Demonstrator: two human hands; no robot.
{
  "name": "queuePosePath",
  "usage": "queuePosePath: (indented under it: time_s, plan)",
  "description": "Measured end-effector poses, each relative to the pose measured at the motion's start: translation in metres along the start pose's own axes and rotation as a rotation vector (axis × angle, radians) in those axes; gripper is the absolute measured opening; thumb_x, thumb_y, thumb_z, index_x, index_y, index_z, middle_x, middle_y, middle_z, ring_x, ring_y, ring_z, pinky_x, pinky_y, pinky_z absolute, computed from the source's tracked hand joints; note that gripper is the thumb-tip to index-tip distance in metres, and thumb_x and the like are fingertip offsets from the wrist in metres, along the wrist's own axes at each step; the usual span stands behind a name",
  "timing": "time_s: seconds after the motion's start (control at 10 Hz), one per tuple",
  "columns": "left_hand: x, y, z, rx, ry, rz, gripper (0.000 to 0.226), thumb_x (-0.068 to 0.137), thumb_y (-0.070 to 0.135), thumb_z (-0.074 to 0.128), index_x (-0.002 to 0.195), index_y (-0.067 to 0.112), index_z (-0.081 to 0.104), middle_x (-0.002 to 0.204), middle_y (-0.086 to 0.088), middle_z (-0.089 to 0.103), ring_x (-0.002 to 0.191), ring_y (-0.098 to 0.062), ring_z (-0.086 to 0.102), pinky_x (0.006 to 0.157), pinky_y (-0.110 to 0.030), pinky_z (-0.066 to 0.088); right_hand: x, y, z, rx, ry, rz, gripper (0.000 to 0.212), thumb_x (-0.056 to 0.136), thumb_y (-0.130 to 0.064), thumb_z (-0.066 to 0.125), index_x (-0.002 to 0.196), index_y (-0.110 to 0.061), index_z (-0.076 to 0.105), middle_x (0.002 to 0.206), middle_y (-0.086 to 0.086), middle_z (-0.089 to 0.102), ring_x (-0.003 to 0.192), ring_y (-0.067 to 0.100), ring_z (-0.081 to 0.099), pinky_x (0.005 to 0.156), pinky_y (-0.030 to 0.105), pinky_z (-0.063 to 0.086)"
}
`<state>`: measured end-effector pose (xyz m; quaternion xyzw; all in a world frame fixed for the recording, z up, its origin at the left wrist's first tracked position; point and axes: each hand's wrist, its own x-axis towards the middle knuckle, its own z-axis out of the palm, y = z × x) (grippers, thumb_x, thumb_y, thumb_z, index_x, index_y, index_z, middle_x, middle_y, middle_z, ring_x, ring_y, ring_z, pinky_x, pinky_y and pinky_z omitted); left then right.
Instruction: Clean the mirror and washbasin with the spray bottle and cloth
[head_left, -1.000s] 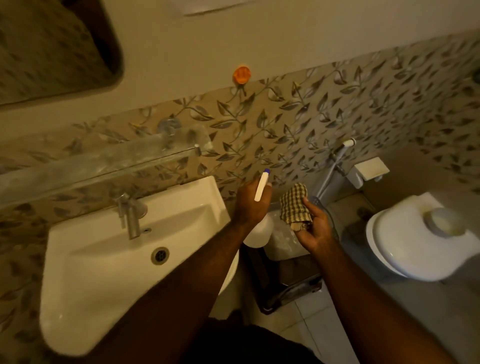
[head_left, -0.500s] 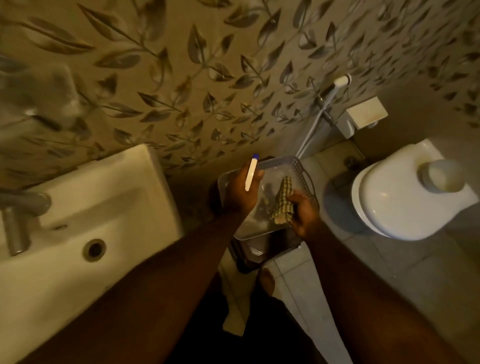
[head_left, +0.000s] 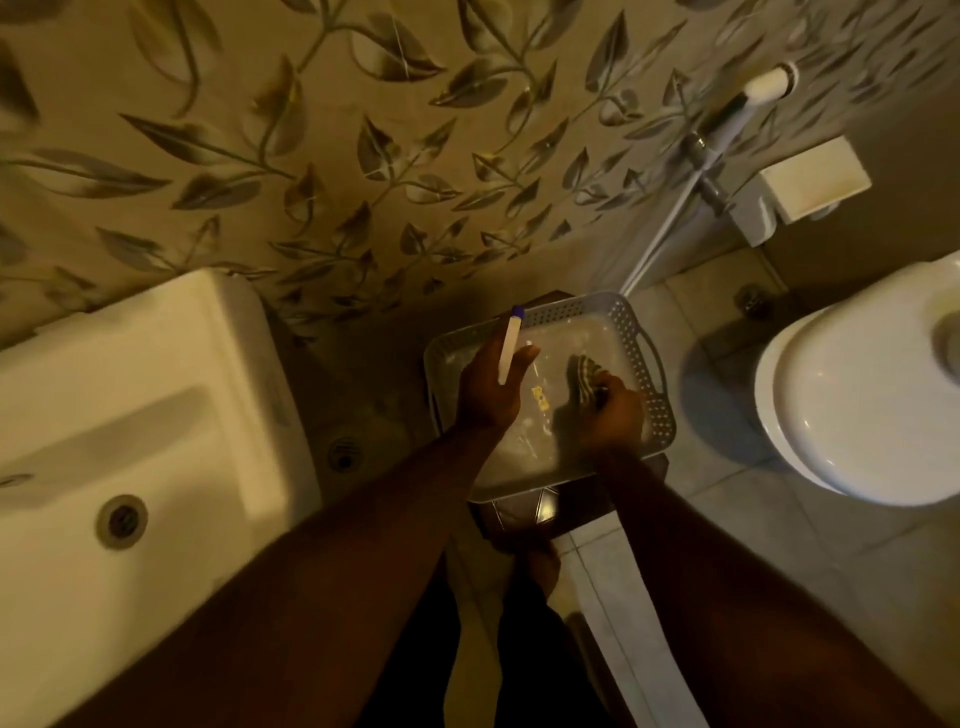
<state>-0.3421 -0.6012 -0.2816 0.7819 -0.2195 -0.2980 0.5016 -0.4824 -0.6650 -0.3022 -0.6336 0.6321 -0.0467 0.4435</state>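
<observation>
No text, label, brand or number can be read on anything here.

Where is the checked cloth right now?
The checked cloth is in the right hand, down inside the grey basket, between the washbasin and the toilet.

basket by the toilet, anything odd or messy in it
Yes: the basket floor is streaked with whitish residue, and a small yellow scrap lies loose between the left hand and right hand.
</observation>
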Motion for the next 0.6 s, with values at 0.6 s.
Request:
queuePosePath:
  time_s: [0.6]
  plan:
    - [-0.024, -0.021, -0.031, 0.089, -0.120, -0.110, 0.089, 0.070, 0.010, 0.084, 0.146, 0.008, 0.036, 0.110, -0.009, 0.066, 0.102, -0.014, 0.057, 0.097, -0.032, 0.048, -0.029, -0.001, 0.015, -0.309, -0.183, -0.094, 0.054, 0.091, -0.034, 0.066, 0.141, -0.019, 0.051, 0.136, 0.016, 0.054, 0.125, 0.037, 0.050, 0.109, 0.049, 0.044]
